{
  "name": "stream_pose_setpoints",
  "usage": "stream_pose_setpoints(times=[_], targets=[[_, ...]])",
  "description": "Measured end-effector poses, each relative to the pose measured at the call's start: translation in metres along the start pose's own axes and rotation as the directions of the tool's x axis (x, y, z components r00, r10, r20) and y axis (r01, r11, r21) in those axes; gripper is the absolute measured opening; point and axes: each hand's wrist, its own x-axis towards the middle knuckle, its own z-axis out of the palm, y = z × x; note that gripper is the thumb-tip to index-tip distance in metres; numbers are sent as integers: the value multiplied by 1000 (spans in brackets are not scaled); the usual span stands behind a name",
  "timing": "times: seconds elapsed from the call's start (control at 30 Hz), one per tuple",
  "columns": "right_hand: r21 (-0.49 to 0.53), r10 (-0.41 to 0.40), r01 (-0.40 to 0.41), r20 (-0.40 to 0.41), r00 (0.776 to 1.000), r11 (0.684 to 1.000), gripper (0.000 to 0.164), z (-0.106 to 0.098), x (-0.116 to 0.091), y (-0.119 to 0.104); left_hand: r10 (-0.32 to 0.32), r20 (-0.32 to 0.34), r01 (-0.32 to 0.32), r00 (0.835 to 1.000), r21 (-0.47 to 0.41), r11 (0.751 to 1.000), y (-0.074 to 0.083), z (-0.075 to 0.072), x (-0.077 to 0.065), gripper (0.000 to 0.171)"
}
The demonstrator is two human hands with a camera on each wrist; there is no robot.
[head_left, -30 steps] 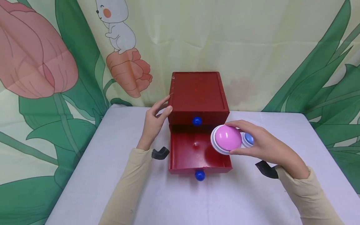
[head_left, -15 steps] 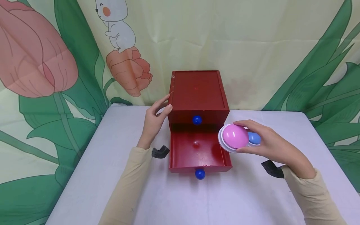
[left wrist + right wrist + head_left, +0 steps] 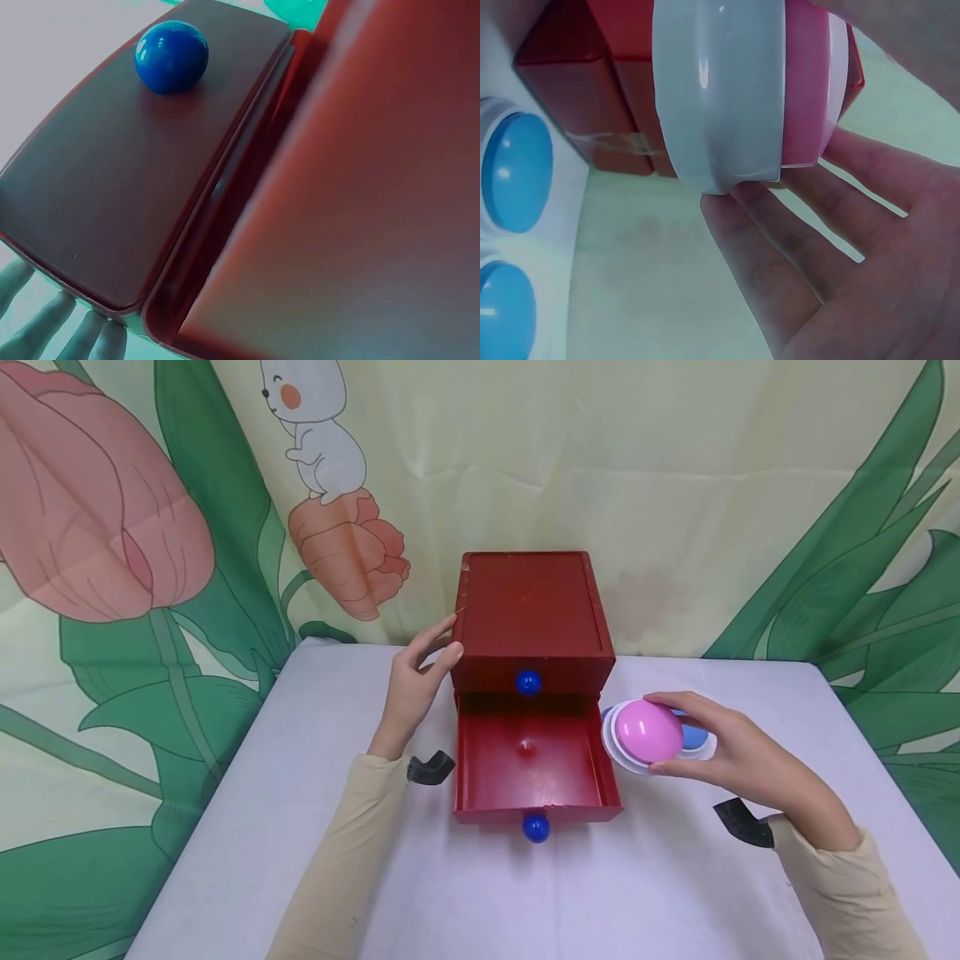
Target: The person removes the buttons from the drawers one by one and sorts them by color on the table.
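Observation:
A pink dome push button [image 3: 648, 731] on a white base is pinched in my right hand [image 3: 738, 747], held up just right of the pulled-out drawer. In the right wrist view its white base [image 3: 720, 90] faces the camera, with fingertips at its edge. My left hand [image 3: 412, 689] rests against the left side of a red two-drawer box [image 3: 528, 606], the thumb near the front corner. The left wrist view shows these fingers [image 3: 45, 322] mostly straight along the side. The lower drawer [image 3: 491, 768] stands pulled out; the upper one is closed.
Two blue dome buttons with white bases, one blue button [image 3: 517, 172] beside another blue button [image 3: 506, 307], stand on the white table [image 3: 660, 893] right of the box, partly hidden in the head view. Behind the table hangs a printed curtain [image 3: 660, 502].
My right hand has carried the pink button to the right, from over the lower drawer's right edge to beside it. The left hand has stayed on the box.

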Motion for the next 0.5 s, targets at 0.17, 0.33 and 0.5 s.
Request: stream_pose_setpoints(times=[0.17,0.33,0.5], targets=[[17,17,-17,-14,1000,1000,76,1,-4,6,16,0,-16,1000,3,1000,-2,-1,0,44],[3,48,-47,-36,998,999,76,3,-7,11,15,-3,-15,1000,9,1000,-3,-1,0,44],[-11,60,-60,-28,998,998,76,6,-11,19,2,2,-2,1000,6,1000,4,0,-1,45]])
